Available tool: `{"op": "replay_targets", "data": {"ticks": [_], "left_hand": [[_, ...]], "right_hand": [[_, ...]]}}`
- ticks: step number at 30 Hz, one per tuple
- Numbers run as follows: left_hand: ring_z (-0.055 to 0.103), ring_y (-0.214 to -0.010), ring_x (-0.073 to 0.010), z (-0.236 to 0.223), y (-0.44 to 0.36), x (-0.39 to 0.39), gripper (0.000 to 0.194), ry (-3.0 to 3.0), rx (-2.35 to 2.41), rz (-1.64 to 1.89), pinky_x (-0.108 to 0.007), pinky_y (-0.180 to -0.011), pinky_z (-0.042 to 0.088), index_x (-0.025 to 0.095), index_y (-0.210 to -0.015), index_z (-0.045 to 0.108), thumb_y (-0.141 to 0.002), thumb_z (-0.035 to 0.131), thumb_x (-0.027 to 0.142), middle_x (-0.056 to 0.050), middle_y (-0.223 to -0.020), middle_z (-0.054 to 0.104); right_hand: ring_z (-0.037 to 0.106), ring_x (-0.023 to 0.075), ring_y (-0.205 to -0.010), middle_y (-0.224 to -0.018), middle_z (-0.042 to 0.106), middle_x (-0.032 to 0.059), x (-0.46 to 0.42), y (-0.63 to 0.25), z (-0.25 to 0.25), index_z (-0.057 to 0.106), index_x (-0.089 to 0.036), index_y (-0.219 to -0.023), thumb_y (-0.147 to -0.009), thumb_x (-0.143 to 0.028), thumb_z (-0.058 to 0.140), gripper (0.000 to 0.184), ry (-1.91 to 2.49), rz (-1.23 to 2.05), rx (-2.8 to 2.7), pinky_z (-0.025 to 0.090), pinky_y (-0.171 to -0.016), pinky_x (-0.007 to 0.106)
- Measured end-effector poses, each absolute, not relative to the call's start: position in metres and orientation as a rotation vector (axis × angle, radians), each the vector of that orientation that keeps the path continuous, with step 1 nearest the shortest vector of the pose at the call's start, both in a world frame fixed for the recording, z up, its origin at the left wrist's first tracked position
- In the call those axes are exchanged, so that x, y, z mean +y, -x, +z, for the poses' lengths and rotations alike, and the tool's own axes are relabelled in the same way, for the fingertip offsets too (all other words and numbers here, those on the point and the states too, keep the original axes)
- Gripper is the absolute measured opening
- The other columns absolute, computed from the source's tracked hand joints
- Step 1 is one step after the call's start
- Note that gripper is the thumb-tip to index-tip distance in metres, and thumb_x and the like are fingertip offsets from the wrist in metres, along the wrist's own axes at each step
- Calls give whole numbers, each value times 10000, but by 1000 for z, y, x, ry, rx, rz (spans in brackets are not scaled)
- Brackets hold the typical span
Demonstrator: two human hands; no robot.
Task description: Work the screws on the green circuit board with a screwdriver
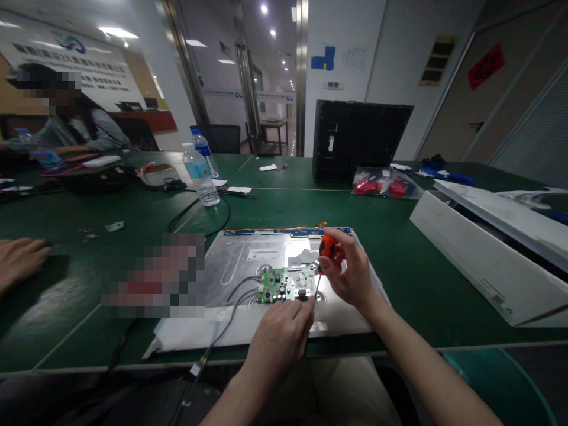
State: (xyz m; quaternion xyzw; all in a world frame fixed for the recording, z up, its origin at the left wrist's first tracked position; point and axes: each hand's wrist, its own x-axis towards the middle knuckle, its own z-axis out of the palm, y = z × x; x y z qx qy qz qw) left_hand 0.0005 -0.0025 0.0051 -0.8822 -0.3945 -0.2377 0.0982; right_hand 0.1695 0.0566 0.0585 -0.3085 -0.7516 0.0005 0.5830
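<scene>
A flat silver metal panel (239, 269) lies on the green table, with a blue circuit strip (266, 232) along its far edge. On its middle sits a green circuit board (277, 284) with cables at its left side. My right hand (350, 269) grips the orange and black handle of a screwdriver (327, 245), whose thin shaft slants down to the board's near right corner. Close to that tip, my left hand (286, 331) has its fingers bent together at the board's near edge. Whatever its fingertips pinch is hidden.
To the right stands a long white box (479, 260). A black monitor-like case (359, 142) and a bag of red items (381, 183) are farther back. Water bottles (199, 174) stand back left. Another person's hand (22, 260) rests at the far left; a second person (66, 118) sits beyond.
</scene>
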Motion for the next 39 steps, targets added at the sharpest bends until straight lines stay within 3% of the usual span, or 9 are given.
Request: {"op": "replay_targets", "data": {"ticks": [5, 10, 13, 21, 31, 39], "left_hand": [[547, -610, -196, 4, 0, -3, 252, 2612, -1163, -709, -310, -567, 406, 129, -1106, 577, -943, 386, 140, -26, -690, 578], [552, -612, -191, 4, 0, -2, 260, 2604, -1147, -712, -305, -570, 412, 125, -1111, 577, -945, 379, 142, -31, -698, 585], [551, -609, -193, 4, 0, -2, 264, 2598, -1146, -707, -306, -568, 411, 123, -1110, 579, -946, 374, 144, -33, -695, 585], [546, -606, -190, 5, 0, -4, 268, 2594, -1152, -696, -301, -564, 411, 128, -1101, 584, -946, 367, 144, -31, -691, 579], [546, -621, -182, 7, 0, -3, 268, 2609, -1170, -678, -297, -578, 428, 128, -1123, 576, -947, 374, 146, -38, -716, 595], [546, -624, -184, 5, 0, -3, 251, 2612, -1172, -679, -298, -592, 431, 130, -1115, 577, -936, 400, 138, -33, -706, 587]], "right_hand": [[546, 96, -575, -848, 607, 8, 55, -171, 57, 415, -234, -1292, -911, -193, 449, 385, 744, 103, -1755, 473, -505, 218], [430, 56, -464, -742, 524, -50, 57, -168, 58, 432, -248, -1213, -880, -244, 553, 354, 746, -22, -1713, 373, -414, 173], [408, 58, -455, -676, 487, -78, 58, -167, 59, 435, -259, -1196, -880, -287, 583, 350, 742, -37, -1725, 369, -423, 175], [514, 82, -505, -790, 579, -11, 55, -172, 55, 396, -225, -1297, -919, -203, 439, 380, 742, 159, -1781, 444, -480, 222], [412, 55, -455, -689, 498, -79, 57, -167, 60, 430, -256, -1184, -875, -284, 591, 349, 727, -18, -1720, 361, -416, 167], [547, 91, -568, -860, 609, 11, 55, -171, 59, 423, -226, -1287, -909, -204, 458, 380, 738, 105, -1771, 456, -487, 212]]}}
